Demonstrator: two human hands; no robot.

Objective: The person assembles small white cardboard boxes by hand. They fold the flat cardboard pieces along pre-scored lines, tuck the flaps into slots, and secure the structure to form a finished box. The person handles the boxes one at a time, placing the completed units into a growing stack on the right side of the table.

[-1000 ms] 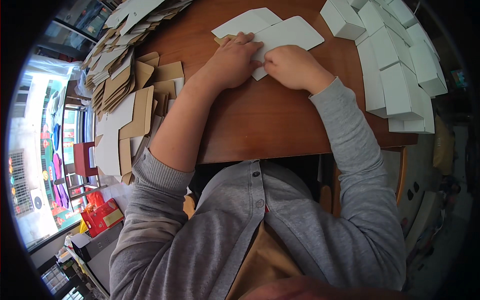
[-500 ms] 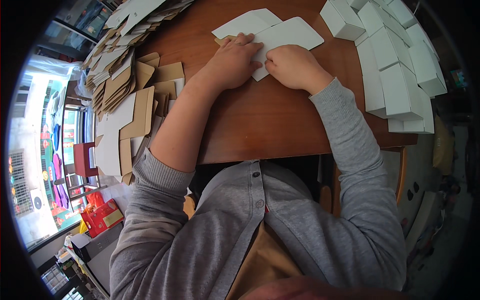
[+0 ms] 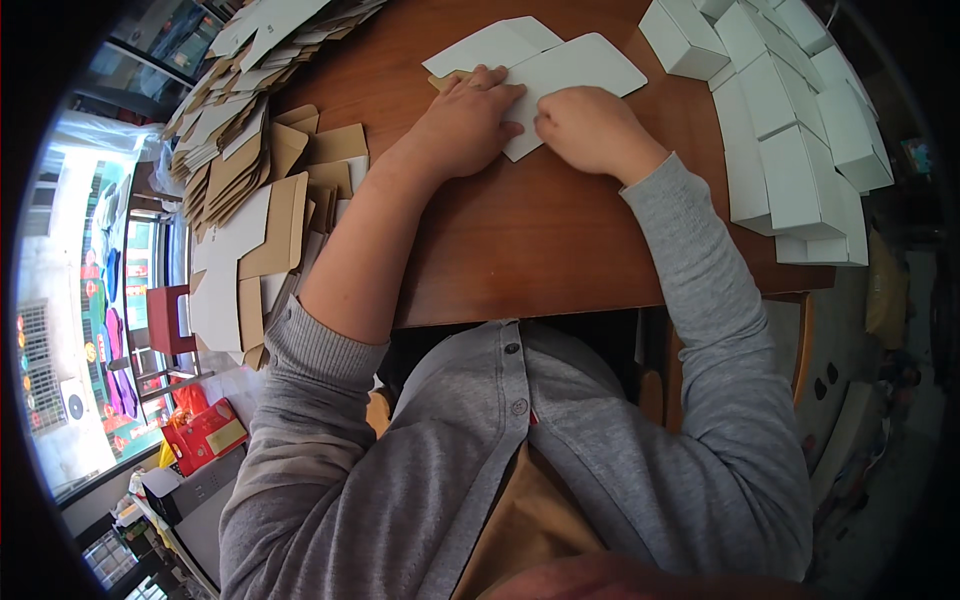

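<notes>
A flat white carton blank point(image 3: 590, 68) lies on the table in front of me, its flaps spread toward the far side and a strip of brown inner face showing at the left. My left hand point(image 3: 470, 120) rests on its near left part, fingers stretched over the card and thumb pointing right. Close by on the right, my right hand point(image 3: 592, 130) is curled like a fist against the card. Its fingertips are tucked under, so whether anything is in them is hidden.
Stacks of flat white-and-brown carton blanks point(image 3: 240, 150) cover the table's left side. Folded white boxes point(image 3: 800, 180) are piled along the right edge. The brown wooden table point(image 3: 540, 250) ends just before my body. A red box point(image 3: 205, 437) sits lower left, off the table.
My right hand has shifted slightly to the right over the card, still curled. My left hand and the carton blank have barely moved.
</notes>
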